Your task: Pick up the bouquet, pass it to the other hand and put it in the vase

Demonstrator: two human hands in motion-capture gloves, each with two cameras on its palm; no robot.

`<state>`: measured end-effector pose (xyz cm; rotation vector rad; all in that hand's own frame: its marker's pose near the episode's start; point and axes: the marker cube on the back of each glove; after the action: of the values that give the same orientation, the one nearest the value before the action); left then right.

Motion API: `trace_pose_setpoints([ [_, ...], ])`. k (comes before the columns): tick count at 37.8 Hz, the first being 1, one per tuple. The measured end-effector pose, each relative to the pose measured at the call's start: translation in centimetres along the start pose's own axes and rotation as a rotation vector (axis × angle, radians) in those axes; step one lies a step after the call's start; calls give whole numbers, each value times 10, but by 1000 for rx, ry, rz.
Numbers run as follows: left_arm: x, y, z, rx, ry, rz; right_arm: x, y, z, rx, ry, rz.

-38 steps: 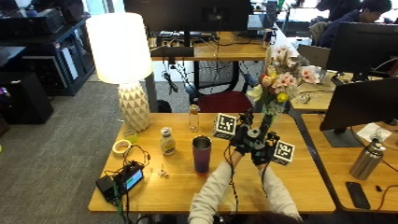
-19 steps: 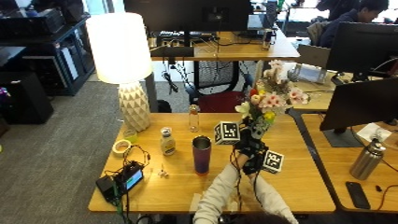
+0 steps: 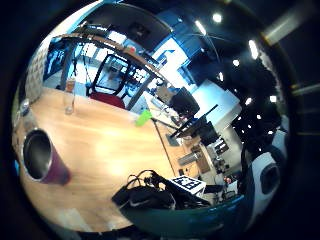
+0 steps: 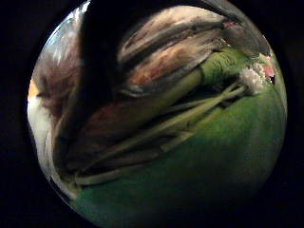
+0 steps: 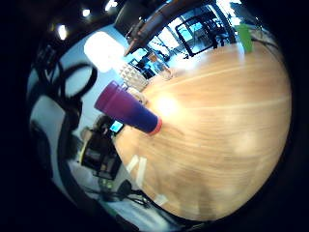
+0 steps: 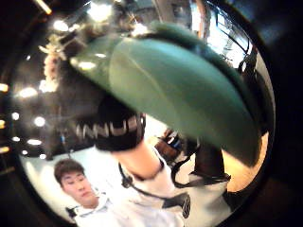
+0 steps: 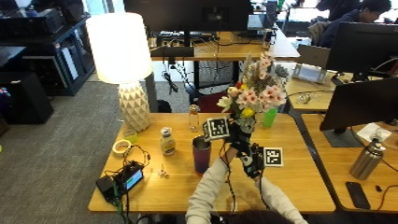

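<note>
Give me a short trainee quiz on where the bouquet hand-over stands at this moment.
1. True or false: the bouquet already stands in the vase.
2. Which hand grips the bouquet? A) left B) right C) neither
3. Fill in: the vase stands ____ (upright or tipped) on the table.

Key:
1. False. The bouquet is held up in the air, above and to one side of the vase.
2. A. The left hand grips it below the flowers.
3. Upright.
</note>
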<state>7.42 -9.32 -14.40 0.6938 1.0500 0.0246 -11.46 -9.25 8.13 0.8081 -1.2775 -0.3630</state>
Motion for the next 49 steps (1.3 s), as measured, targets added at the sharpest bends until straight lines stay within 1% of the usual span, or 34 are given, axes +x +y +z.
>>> trace_pose_setpoints([
  [3, 19, -21, -22, 48, -7, 20, -2, -3, -12, 1, 4, 19],
  [6, 26, -44, -41, 119, -47, 60, 8, -12, -25, 30, 76, -68],
  [7, 28, -51, -47, 142, -58, 71, 9, -13, -27, 37, 71, -46],
  [9, 30, -62, -59, 182, -72, 82, 5, -10, -29, 44, 18, 62],
  [10, 30, -67, -64, 200, -78, 85, 4, -9, -30, 45, 1, 86],
  [11, 29, -71, -69, 216, -84, 90, 4, -10, -31, 45, 4, 68],
  [14, 22, -78, -81, 254, -105, 103, 12, -17, -36, 41, 68, -69],
  [15, 19, -80, -84, 266, -112, 105, 13, -17, -37, 40, 79, -60],
  [18, 3, -85, -91, 302, -124, 98, 12, -13, -39, 39, 68, 76],
  [22, -28, -90, -101, 344, -138, 47, 6, -14, -40, 41, 38, 68],
  [25, -48, -91, -109, 367, -158, 12, 1, -11, -39, 36, 3, 128],
  [26, -54, -92, -112, 373, -166, 6, 2, -12, -39, 36, -4, 123],
  [29, -67, -92, -119, 381, -191, -2, 8, -16, -42, 37, 1, 39],
  [33, -76, -91, -125, 390, -197, -16, 11, -20, -45, 34, 3, 0],
  [34, -79, -91, -126, 393, -192, -16, 12, -20, -46, 34, 0, 3],
  [37, -87, -90, -129, 402, -187, -18, 13, -18, -49, 38, 22, 81],
  [42, -108, -87, -138, 399, -203, -46, 8, -20, -55, 50, 27, 39],
  [46, -115, -81, -144, 389, -217, -76, 9, -16, -59, 62, 21, 145],
  [47, -118, -80, -145, 390, -220, -74, 11, -16, -60, 63, 24, 153],
  [49, -126, -80, -146, 391, -221, -63, 15, -18, -62, 63, 41, 120],
])
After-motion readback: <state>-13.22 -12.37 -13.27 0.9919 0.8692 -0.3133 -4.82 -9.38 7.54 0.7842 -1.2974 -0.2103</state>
